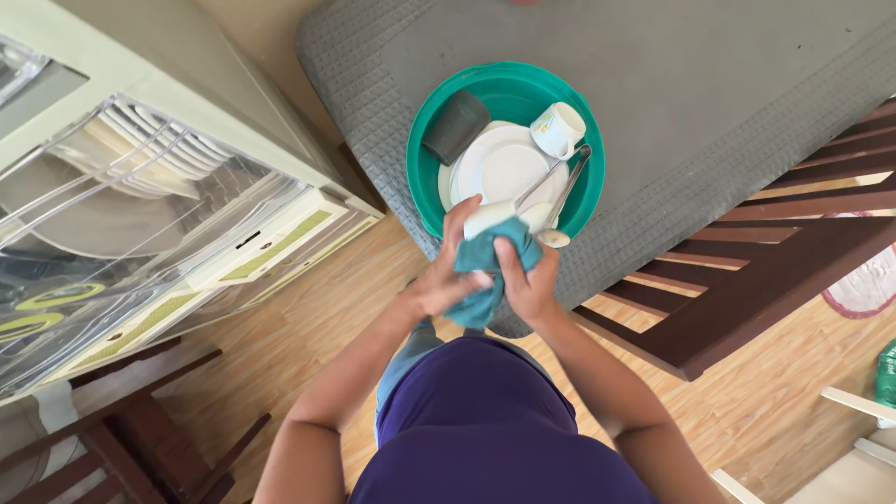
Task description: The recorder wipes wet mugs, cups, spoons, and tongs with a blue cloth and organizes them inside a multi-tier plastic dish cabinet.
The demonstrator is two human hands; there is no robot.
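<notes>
Teal cloth (482, 271) being pinched between both hands at the near rim of the green basin (429, 191); left hand (446, 275) with fingers (459, 224) curling over a white cup (490, 217) wrapped in that cloth; right hand (530, 280) pressing fingers closed against the cloth; lying inside the basin: white plates (504, 166), grey tumbler (455, 126), white mug (558, 129), metal tongs (569, 187); basin sitting on the grey-matted worktop (709, 84).

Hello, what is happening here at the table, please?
A person stands at a grey-covered table. Both hands, left hand and right hand, hold a teal cloth around a white cup. Behind it, a green basin holds white plates, another white cup, a dark cup and metal tongs.
</notes>
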